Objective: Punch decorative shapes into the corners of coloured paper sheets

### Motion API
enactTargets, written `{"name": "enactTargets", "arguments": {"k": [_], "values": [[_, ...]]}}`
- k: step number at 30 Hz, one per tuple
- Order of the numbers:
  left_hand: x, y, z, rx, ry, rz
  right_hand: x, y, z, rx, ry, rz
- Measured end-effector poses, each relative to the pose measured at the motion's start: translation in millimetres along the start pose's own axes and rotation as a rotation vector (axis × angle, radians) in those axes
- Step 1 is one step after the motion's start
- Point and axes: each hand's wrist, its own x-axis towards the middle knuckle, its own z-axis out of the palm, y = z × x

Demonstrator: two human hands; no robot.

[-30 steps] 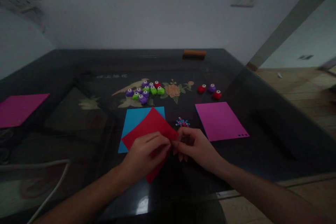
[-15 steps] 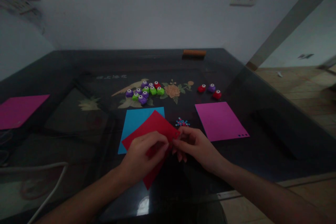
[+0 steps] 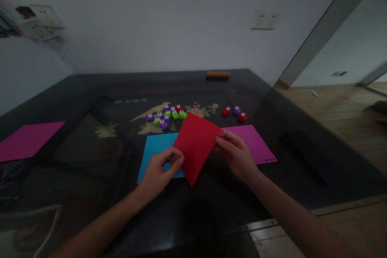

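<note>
A red sheet (image 3: 198,145) is held up at a tilt above the table, with one corner pointing down. My right hand (image 3: 237,155) pinches its right corner between thumb and fingers. Small marks show at that corner, too small to make out. At the sheet's lower left edge, my left hand (image 3: 161,169) has thumb and index finger closed together on the edge. Beneath lies a blue sheet (image 3: 152,149), partly covered by the red one and my left hand. A pink sheet (image 3: 258,149) with three small dark marks at one corner lies behind my right hand.
Purple, green and red toys (image 3: 166,117) with big eyes cluster behind the blue sheet; three more (image 3: 236,111) stand to the right. Another pink sheet (image 3: 30,141) lies at far left. A brown roll (image 3: 217,74) sits by the wall. A dark flat object (image 3: 302,155) is at right.
The red sheet has lifted and turned more upright, moving right with my right hand. My left hand has drawn back from the right corner to the left edge. The small star pile is hidden now.
</note>
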Motion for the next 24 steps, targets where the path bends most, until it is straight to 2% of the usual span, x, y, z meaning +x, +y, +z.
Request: {"name": "enactTargets", "arguments": {"k": [6, 10, 13, 15, 19, 24], "values": [[7, -7, 4.9, 0.192, -0.026, 0.054, 10, -22, -16, 0.162, 0.097, -0.240], [16, -6, 13.6, 0.329, -0.155, 0.095, 15, -37, -31, 0.158, 0.158, -0.390], [32, -6, 20.6, 0.407, -0.280, 0.109, 17, -44, -39, 0.137, 0.213, -0.414], [46, -6, 25.7, 0.442, -0.320, 0.108, 17, -47, -42, 0.122, 0.248, -0.413], [70, -7, 36.8, 0.497, -0.312, 0.142, 18, -48, -44, 0.141, 0.266, -0.409], [81, -3, 43.7, 0.605, -0.330, 0.143, 19, -47, -44, 0.208, 0.232, -0.391]]}}
